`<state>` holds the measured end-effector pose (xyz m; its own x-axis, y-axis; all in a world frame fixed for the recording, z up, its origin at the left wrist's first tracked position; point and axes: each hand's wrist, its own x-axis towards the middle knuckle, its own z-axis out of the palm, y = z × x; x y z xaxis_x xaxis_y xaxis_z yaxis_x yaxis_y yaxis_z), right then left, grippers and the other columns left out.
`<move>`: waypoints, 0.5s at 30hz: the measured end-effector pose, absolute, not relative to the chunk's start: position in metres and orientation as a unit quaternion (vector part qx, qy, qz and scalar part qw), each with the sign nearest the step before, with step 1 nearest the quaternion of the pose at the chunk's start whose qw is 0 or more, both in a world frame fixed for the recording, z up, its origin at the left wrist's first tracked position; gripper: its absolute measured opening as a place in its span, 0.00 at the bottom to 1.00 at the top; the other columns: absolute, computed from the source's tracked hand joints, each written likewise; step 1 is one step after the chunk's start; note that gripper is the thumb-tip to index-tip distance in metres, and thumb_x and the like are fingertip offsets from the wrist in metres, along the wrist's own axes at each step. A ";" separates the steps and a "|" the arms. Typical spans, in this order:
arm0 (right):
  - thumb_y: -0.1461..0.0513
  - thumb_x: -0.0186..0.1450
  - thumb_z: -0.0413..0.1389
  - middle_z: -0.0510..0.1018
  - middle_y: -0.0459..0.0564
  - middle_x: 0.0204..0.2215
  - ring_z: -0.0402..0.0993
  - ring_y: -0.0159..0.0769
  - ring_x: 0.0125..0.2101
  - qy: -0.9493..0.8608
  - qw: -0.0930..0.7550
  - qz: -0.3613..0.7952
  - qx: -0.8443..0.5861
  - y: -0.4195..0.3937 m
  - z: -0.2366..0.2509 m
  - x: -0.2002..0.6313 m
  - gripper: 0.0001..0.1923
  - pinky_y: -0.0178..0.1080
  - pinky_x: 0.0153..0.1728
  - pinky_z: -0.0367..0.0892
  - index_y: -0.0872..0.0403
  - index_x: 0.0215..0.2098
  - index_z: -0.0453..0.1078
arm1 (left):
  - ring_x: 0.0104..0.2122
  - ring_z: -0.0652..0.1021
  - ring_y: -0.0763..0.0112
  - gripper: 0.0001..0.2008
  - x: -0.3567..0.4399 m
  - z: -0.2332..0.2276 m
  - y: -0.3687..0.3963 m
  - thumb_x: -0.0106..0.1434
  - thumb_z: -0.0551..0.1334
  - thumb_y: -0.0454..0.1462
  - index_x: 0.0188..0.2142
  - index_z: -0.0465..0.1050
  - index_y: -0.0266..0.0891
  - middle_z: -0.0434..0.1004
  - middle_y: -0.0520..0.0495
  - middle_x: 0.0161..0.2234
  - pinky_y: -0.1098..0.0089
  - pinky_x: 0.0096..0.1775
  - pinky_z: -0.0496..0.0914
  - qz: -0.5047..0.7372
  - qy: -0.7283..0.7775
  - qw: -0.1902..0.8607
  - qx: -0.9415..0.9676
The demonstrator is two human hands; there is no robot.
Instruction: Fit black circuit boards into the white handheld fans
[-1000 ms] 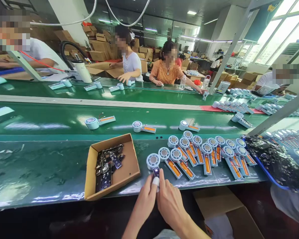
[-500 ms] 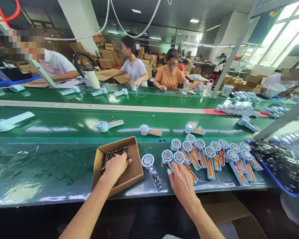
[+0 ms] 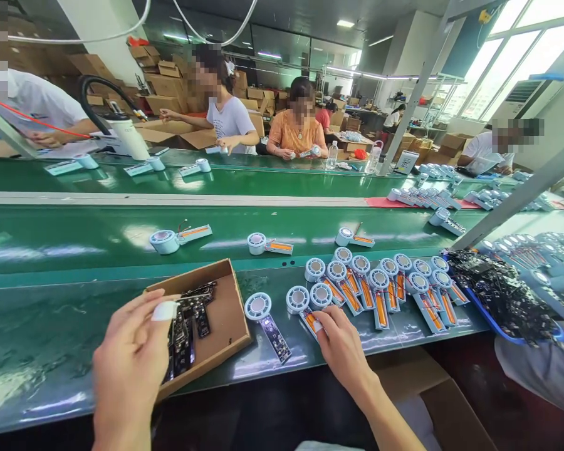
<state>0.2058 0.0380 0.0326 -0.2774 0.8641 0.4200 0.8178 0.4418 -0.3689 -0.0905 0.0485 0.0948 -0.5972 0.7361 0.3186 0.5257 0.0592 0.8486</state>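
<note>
Green counter [image 3: 51, 338]: left hand [image 3: 131, 363] pinches a dark circuit board [image 3: 188, 299] in a narrow grip over the cardboard box [image 3: 225, 326], while right hand [image 3: 343, 347] presses fingertips on a fan unit [image 3: 305, 310], steadying it.

Three fan units [image 3: 267, 243] lie spaced along the green belt [image 3: 75, 235]. Beyond the belt sit co-workers [image 3: 297, 128] beside a white bottle [image 3: 130, 138] and stacked cardboard cartons [image 3: 164, 78]. Right of the belt, a blue tray [image 3: 507, 294] holds dark parts.
</note>
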 end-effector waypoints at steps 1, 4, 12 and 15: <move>0.73 0.66 0.49 0.76 0.52 0.42 0.74 0.41 0.41 -0.797 0.277 0.034 -0.536 0.041 0.032 0.204 0.18 0.40 0.41 0.71 0.52 0.49 0.70 | 0.54 0.77 0.52 0.16 -0.079 0.097 0.043 0.62 0.59 0.51 0.39 0.77 0.45 0.79 0.44 0.52 0.52 0.60 0.67 0.574 0.693 0.118 0.420; 0.71 0.65 0.53 0.76 0.53 0.43 0.75 0.42 0.40 -0.801 0.226 0.036 -0.553 0.049 0.029 0.199 0.14 0.40 0.40 0.70 0.52 0.46 0.72 | 0.52 0.79 0.57 0.16 -0.042 0.094 0.028 0.66 0.58 0.52 0.40 0.74 0.45 0.82 0.47 0.45 0.55 0.61 0.66 0.602 0.629 0.253 0.422; 0.71 0.68 0.51 0.79 0.48 0.38 0.77 0.36 0.37 -0.771 0.266 0.137 -0.562 0.047 0.027 0.204 0.13 0.34 0.36 0.68 0.51 0.45 0.73 | 0.25 0.73 0.69 0.17 0.062 0.012 0.003 0.63 0.61 0.49 0.46 0.68 0.43 0.70 0.56 0.24 0.68 0.33 0.71 0.463 0.513 0.602 0.400; 0.70 0.66 0.53 0.78 0.49 0.40 0.76 0.37 0.39 -0.789 0.250 0.101 -0.552 0.051 0.030 0.197 0.15 0.34 0.37 0.69 0.50 0.48 0.73 | 0.27 0.74 0.67 0.18 0.069 -0.005 0.004 0.55 0.65 0.44 0.43 0.69 0.41 0.72 0.54 0.27 0.67 0.34 0.71 0.450 0.521 0.618 0.379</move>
<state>0.1969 0.0510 0.0296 -0.2658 0.9215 0.2830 0.8202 0.3705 -0.4360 0.0686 0.0038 -0.0051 0.0512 0.9518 -0.3025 -0.1610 0.3068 0.9381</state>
